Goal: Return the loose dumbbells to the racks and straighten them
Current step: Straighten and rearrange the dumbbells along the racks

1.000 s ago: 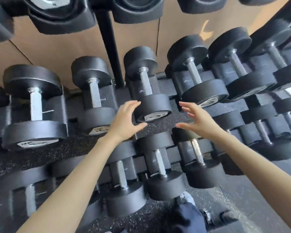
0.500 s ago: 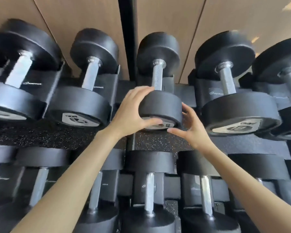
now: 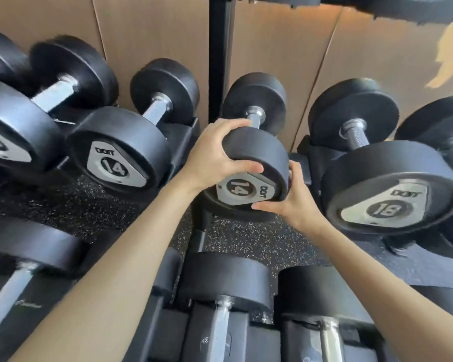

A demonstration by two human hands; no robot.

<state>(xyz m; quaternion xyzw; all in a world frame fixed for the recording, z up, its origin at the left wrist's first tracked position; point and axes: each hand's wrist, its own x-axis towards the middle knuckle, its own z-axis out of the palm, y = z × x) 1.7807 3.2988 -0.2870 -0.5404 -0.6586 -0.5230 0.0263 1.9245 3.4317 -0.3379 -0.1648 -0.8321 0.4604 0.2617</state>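
Nearest the camera, along the bottom edge, lower dumbbells [image 3: 228, 280] lie in their own row, handles pointing away. Two bare forearms reach up over them from the lower corners.

Both hands meet on the front head of a 14 dumbbell [image 3: 262, 152], which sits on the middle tier of the rack [image 3: 185, 138], just right of centre. The left hand [image 3: 215, 155] wraps the head's top left, fingers curled over the rim and thumb laid along the edge of the face. The right hand [image 3: 296, 202] cups the lower right rim, thumb pressed under the label plate and fingers curled round the side. With the two hands on opposite sides, the grip looks suited to twisting the head. Its "14" label sits rotated, so the aim is probably to turn it square.

Just left rests a second 14 [image 3: 120, 147] with its label upright, likely the model to match. To the right lies an 18 dumbbell [image 3: 392, 184]. All lean nose-down towards the viewer, so the numbers face out.

Behind stands a black post [image 3: 220, 48], and beyond it a brown panelled wall [image 3: 154, 27].
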